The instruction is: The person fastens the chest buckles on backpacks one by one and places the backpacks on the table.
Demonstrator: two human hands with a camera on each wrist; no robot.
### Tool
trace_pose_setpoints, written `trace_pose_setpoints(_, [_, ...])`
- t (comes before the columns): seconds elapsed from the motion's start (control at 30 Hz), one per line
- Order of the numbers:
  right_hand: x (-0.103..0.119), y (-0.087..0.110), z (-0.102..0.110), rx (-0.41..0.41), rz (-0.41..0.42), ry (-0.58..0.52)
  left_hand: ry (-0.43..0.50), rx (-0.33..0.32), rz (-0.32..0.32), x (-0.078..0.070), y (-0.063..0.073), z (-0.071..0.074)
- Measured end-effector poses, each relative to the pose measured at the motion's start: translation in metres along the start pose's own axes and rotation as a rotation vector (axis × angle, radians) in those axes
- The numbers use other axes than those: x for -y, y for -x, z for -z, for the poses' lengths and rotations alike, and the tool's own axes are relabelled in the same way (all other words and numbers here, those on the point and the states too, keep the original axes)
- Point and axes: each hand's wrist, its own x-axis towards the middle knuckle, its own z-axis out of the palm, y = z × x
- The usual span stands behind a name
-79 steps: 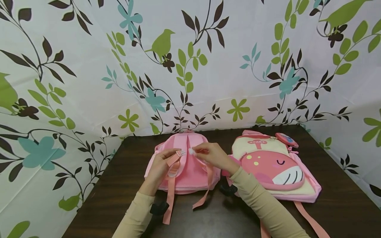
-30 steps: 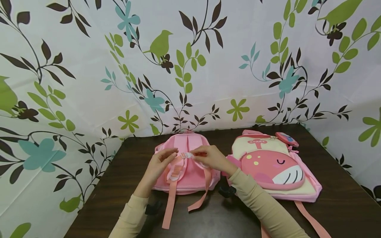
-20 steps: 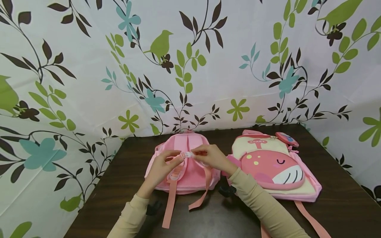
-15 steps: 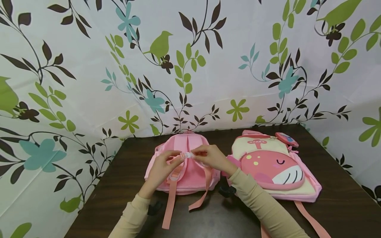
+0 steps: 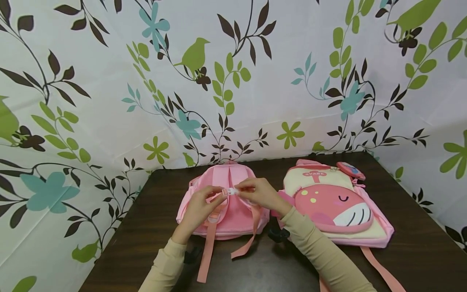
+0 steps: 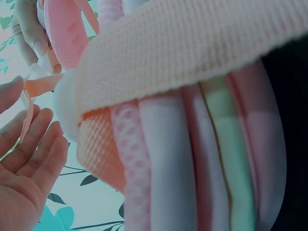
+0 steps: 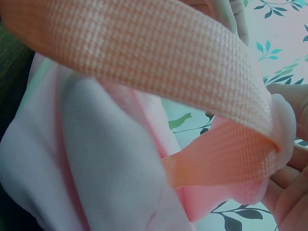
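Head view: white buckle (image 5: 232,191) lies crosswise, left-to-right, left hand (image 5: 198,207) and right hand (image 5: 263,195) pinching its ends

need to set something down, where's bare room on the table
Bare table: left of the pink backpack, right of the whale bag, and in front between the hanging straps and right sleeve. Crowded: between the bags, and around the buckle in the fingers.

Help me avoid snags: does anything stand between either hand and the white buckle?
Nothing visible does: in the head view, the left hand and right hand hold opposite ends of the white buckle.
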Motion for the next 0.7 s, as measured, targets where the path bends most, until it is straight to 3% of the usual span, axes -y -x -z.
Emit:
trace_pose_setpoints(0.27, [-0.0012, -0.0001, 0.0016, 0.005, 0.058, 0.004, -0.016, -0.008, -0.034, -0.0006, -0.0005, 0.0002])
trace_pose_setpoints(0.7, [-0.0013, 0.0006, 0.001, 0.0, 0.076, 0.007, -0.043, 0.012, -0.031, 0.0018, 0.0001, 0.0009])
